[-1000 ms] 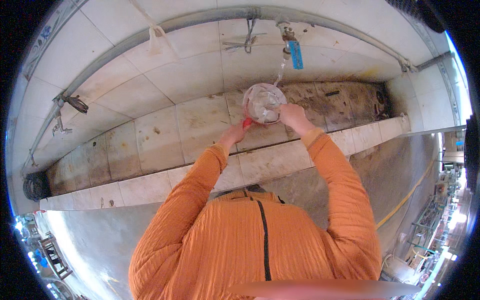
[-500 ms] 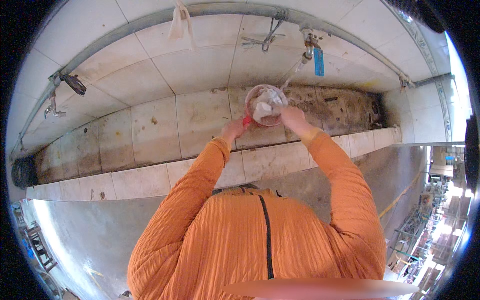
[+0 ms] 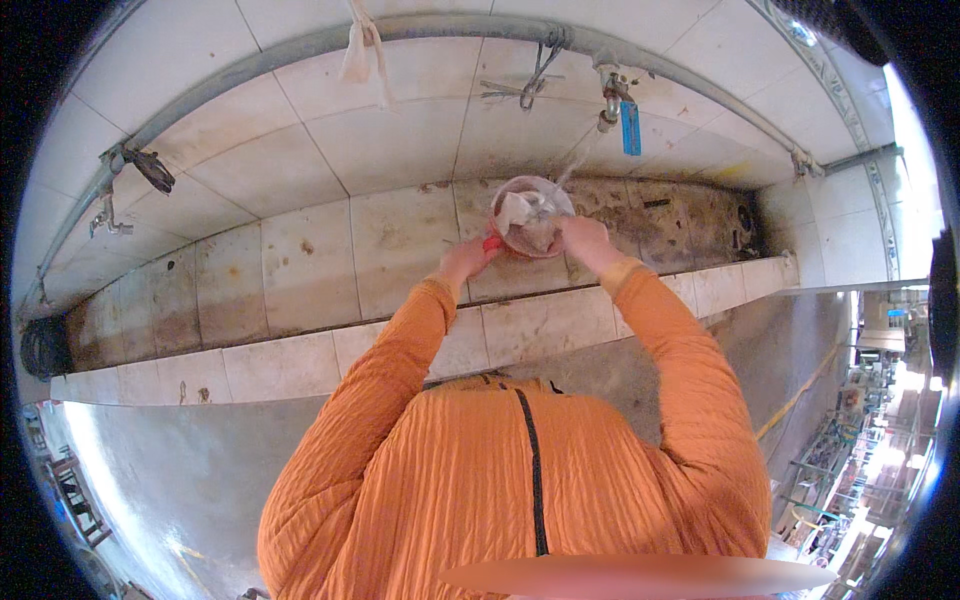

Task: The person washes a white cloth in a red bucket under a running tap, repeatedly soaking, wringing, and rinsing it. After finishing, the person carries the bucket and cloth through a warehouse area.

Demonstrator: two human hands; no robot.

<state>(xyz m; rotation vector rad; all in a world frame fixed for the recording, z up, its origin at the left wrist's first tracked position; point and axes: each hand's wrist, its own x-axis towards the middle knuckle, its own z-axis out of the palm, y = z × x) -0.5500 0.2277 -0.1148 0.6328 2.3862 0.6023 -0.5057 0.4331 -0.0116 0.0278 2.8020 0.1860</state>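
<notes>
left hand (image 3: 463, 263): closed around the red handle (image 3: 491, 243) of a round pinkish dipper, at the dipper's left side.
right hand (image 3: 587, 243): at the dipper's right rim, fingers reaching in over it; the fingertips are hidden, so i cannot tell whether they are pinched together or apart.
dipper (image 3: 526, 246): held between the two hands, above the tiled trough, its mouth facing up toward the camera.
white stuff (image 3: 516, 208): inside the dipper, pale and crumpled; its kind is too blurred to tell.
water (image 3: 573, 165): a thin slanting stream, reaching the dipper's upper right edge.
running tap (image 3: 609, 105): metal, above and to the right of the dipper, a blue tag (image 3: 630, 128) hanging just beside it.
trough (image 3: 310, 270): long, pale tiles with brown stains, darker toward the right end.
pipe (image 3: 450, 25): grey, running along the wall above the trough.
on the pipe: twisted wire (image 3: 525, 93) left of the running tap; a whitish strip (image 3: 361, 55) further left.
second tap (image 3: 108, 218): far left.
dark coil (image 3: 45, 348): at the trough's left end.
sleeves (image 3: 385, 370): orange, ribbed, both reaching forward over the trough's front ledge (image 3: 280, 365).
</notes>
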